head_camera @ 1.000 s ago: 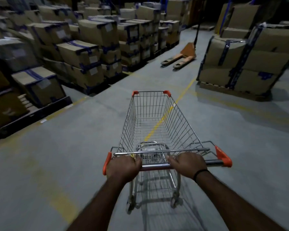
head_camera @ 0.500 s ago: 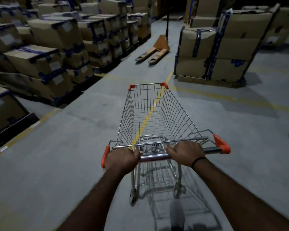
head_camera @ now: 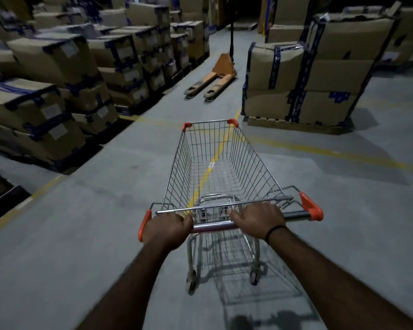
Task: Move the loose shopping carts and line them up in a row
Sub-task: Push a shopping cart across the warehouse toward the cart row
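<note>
From the head view, the only one I have, I judge the task to be in its carrying stretch and not near its end: one shopping cart (head_camera: 215, 177) is in hand and rolling stock for the row, but no row of carts shows anywhere in the frame, nor any other loose cart, so I cannot say how many are already lined up or how many remain. My left hand (head_camera: 167, 228) is closed over the handle bar (head_camera: 215, 226) near its left orange end cap, and my right hand (head_camera: 258, 217) is closed over the same bar right of centre, a dark band on that wrist. The cart stands upright on its wheels directly ahead of me, basket empty, its nose pointing down the aisle. What is left, as I read it, is to find where the row stands, steer there and set this cart in line. There is no surface here; the cart runs on a grey concrete floor (head_camera: 81, 234) marked with yellow lines, one of them passing under the basket. The room is a dim warehouse: taped cardboard boxes (head_camera: 57, 58) stacked on pallets along the left, another pallet stack (head_camera: 308, 84) ahead on the right, and an orange pallet jack (head_camera: 215, 77) parked in the aisle between them, well ahead of the cart and something I would steer around.
</note>
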`<state>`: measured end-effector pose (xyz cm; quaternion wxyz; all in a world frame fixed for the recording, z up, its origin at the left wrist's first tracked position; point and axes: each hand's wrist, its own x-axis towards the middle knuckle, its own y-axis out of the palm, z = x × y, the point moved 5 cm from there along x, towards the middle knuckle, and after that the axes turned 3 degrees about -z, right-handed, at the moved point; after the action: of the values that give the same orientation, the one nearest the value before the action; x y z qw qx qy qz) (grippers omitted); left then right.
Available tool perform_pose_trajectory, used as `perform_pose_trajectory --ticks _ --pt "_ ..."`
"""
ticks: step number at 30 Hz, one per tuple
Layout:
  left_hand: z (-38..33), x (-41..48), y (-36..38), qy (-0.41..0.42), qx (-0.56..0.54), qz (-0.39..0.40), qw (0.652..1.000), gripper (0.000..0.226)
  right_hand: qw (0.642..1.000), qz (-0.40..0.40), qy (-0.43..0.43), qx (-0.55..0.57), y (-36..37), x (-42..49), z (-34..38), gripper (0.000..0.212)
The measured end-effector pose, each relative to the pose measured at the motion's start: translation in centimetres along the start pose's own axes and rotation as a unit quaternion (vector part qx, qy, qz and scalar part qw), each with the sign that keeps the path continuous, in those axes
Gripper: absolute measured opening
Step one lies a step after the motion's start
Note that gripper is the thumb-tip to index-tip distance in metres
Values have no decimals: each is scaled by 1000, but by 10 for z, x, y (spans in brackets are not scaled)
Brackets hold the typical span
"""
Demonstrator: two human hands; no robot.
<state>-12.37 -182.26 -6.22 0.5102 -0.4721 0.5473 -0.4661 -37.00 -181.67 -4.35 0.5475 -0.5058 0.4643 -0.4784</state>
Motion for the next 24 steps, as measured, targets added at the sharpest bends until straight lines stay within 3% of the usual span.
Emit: perform_pose_trajectory --ticks 19,24 --pt "-75 320 -41 -17 5 -19 1000 83 1000 -13 4 -5 -5 323 -122 79" --pt "-96 408 -52 -3 -11 -8 1000 74 1000 -12 4 -9 -11 413 -152 78"
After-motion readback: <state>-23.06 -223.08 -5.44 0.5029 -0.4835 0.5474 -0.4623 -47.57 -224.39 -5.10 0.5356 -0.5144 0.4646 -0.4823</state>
